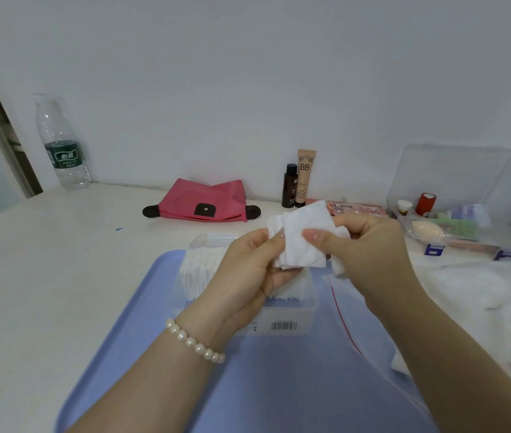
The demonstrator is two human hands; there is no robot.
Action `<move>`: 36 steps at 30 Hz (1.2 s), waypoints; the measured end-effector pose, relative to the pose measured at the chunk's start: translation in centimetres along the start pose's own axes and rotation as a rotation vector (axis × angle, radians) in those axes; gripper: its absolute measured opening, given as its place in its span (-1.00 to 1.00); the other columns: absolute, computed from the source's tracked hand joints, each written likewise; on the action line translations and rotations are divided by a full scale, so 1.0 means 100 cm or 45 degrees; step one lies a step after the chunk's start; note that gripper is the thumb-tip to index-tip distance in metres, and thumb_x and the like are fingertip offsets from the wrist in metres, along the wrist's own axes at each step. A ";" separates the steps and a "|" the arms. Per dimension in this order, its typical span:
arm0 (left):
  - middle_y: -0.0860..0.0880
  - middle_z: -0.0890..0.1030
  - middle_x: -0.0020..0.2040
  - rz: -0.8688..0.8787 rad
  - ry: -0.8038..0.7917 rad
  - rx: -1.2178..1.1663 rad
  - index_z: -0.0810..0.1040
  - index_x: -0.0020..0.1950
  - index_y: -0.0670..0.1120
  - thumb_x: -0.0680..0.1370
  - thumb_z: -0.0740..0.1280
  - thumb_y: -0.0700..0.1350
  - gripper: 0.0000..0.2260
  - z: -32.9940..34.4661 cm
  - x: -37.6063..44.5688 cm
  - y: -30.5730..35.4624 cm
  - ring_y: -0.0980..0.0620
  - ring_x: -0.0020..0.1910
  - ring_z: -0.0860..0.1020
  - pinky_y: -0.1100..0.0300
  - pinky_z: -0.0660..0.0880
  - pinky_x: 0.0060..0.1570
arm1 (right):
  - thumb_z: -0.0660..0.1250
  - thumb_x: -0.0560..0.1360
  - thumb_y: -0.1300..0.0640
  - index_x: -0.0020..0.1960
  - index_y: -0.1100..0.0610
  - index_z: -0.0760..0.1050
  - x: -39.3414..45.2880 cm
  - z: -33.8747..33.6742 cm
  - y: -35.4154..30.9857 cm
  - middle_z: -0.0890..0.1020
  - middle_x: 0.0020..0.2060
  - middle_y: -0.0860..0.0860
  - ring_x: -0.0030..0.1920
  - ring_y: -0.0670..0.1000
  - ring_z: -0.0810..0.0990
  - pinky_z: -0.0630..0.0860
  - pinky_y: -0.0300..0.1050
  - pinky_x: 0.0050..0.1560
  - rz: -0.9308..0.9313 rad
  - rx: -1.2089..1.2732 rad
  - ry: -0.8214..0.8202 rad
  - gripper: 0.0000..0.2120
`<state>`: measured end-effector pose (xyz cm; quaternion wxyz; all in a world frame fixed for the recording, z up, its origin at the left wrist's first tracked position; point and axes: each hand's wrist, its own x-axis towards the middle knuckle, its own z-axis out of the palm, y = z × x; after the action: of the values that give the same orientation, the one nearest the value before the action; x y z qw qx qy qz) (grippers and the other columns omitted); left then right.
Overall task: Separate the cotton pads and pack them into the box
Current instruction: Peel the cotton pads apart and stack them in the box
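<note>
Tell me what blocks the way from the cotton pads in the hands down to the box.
Nothing visible blocks it. The left hand and right hand hold the cotton pads directly above the clear box on the blue tray. The box looks open on top, already holding rows of pads.

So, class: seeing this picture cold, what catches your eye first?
Both hands, left hand and right hand, pinch a wad of white cotton pads at centre, above a clear box on a blue tray. A pink pouch lies behind by the wall.
</note>
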<state>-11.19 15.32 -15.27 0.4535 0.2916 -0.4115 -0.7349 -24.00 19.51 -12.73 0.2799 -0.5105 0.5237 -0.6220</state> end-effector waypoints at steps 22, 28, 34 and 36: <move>-0.15 0.68 -0.06 0.005 -0.087 -0.009 0.52 0.15 -0.27 0.45 0.34 -0.26 -0.72 -0.004 0.004 -0.003 0.01 -0.13 0.66 0.19 0.61 -0.09 | 0.45 0.40 0.21 -0.25 -0.19 0.56 0.005 -0.012 0.001 0.63 -0.36 -0.30 -0.31 -0.20 0.59 0.57 -0.19 -0.25 -0.260 -0.315 0.236 -0.72; -0.17 0.68 -0.04 0.010 -0.088 0.009 0.53 0.15 -0.26 0.47 0.33 -0.28 -0.75 -0.005 0.004 -0.003 0.00 -0.12 0.66 0.20 0.61 -0.09 | 0.49 0.35 0.17 -0.24 -0.03 0.60 0.006 -0.009 -0.003 0.61 -0.47 -0.20 -0.53 -0.25 0.47 0.39 -0.42 -0.50 -0.119 -0.130 0.166 -0.88; -0.19 0.66 -0.02 -0.020 -0.091 -0.036 0.52 0.15 -0.29 0.48 0.31 -0.28 -0.75 -0.005 0.003 -0.002 -0.02 -0.11 0.65 0.20 0.61 -0.10 | 0.50 0.33 0.22 -0.25 -0.01 0.61 0.005 -0.011 -0.002 0.60 -0.47 -0.26 -0.50 -0.23 0.49 0.42 -0.42 -0.45 -0.210 -0.185 0.269 -0.85; -0.16 0.67 -0.06 -0.010 -0.071 -0.046 0.53 0.14 -0.29 0.51 0.30 -0.28 -0.78 -0.005 0.003 -0.001 0.00 -0.13 0.66 0.21 0.61 -0.14 | 0.48 0.35 0.21 -0.27 -0.01 0.58 0.005 -0.012 -0.003 0.57 -0.52 -0.20 -0.58 -0.18 0.43 0.38 -0.37 -0.53 -0.224 -0.121 0.336 -0.86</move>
<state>-11.01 14.89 -15.64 0.4440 0.2644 -0.4095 -0.7518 -25.26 19.59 -12.18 0.1288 -0.4809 0.5380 -0.6802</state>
